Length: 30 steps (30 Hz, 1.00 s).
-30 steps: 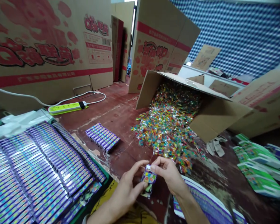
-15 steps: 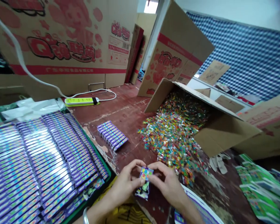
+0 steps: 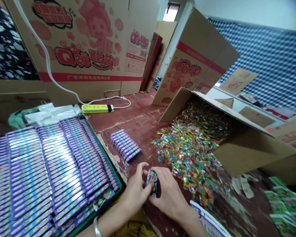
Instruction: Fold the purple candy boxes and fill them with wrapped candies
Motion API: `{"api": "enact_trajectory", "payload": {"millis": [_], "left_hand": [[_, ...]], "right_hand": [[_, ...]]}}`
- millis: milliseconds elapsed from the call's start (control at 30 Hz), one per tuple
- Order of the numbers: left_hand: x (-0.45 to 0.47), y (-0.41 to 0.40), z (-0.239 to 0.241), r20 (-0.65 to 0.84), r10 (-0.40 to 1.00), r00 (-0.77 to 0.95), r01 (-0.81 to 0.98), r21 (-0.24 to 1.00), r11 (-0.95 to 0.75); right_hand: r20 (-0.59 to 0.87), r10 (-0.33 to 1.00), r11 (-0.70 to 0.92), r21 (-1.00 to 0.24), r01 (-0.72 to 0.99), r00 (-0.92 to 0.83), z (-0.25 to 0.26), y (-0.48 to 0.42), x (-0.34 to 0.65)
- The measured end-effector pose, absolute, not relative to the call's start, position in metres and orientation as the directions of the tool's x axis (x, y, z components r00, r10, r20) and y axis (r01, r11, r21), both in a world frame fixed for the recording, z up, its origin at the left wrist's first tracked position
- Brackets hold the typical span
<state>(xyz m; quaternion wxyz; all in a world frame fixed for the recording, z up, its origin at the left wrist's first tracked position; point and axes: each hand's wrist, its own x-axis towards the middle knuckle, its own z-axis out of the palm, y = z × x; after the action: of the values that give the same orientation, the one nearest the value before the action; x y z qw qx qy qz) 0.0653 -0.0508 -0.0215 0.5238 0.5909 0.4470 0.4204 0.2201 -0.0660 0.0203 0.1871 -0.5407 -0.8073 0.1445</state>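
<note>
A small, colourful printed box (image 3: 151, 178) is between my two hands, just above the front of the table. My left hand (image 3: 136, 188) presses its thumb on the box, its forefinger arched up on the left side. My right hand (image 3: 168, 189) wraps around the box from the right, hiding part of it. Beyond my hands a block of small purple boxes (image 3: 125, 144) stands on the table. To the right lies a heap of small wrapped candies (image 3: 187, 148), spilling from a tipped cardboard box (image 3: 258, 144).
At left, a green tray (image 3: 117, 176) is packed with rows of purple boxes. A lit-coloured yellow-green power strip (image 3: 97, 108) with a white cable lies behind. Large printed cartons (image 3: 88, 49) stand at the back. Green packets (image 3: 286, 204) and pale gloves (image 3: 243, 186) lie at right.
The small box was flat with its front showing; now it is turned more edge-on and looks narrower. My right hand has closed further around it. The view has shifted left.
</note>
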Motion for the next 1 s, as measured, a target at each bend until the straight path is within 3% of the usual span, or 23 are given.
{"api": "enact_trajectory", "payload": {"millis": [100,167,233,367,533,700,1000], "left_hand": [[0.038,-0.025,-0.009,0.062,0.964,0.259,0.253,0.959,-0.129],[0.008,0.004,0.001,0.167,0.980,0.105,0.494,0.847,-0.197],[-0.025,0.039,0.010,0.210,0.978,-0.011,0.608,0.777,-0.160],[-0.070,0.109,0.016,0.191,0.979,-0.077,0.767,0.639,-0.064],[-0.072,0.153,0.003,0.046,0.998,0.045,0.861,0.505,-0.062],[-0.058,0.153,-0.006,-0.033,0.985,0.168,0.891,0.432,-0.137],[-0.057,0.155,-0.007,-0.012,0.985,0.171,0.922,0.354,-0.156]], "right_hand": [[0.160,0.966,0.258,-0.619,0.742,-0.203,0.005,-0.054,0.218],[0.157,0.979,0.203,-0.718,0.665,-0.128,-0.010,-0.041,0.212],[0.175,0.982,0.180,-0.769,0.613,-0.069,-0.026,-0.027,0.201],[0.256,0.965,0.142,-0.709,0.691,0.064,-0.048,-0.003,0.172],[0.289,0.947,0.095,-0.664,0.742,0.138,-0.064,0.007,0.144],[0.283,0.946,0.062,-0.636,0.769,0.158,-0.071,0.011,0.137],[0.281,0.940,0.048,-0.667,0.744,0.192,-0.070,0.020,0.125]]}}
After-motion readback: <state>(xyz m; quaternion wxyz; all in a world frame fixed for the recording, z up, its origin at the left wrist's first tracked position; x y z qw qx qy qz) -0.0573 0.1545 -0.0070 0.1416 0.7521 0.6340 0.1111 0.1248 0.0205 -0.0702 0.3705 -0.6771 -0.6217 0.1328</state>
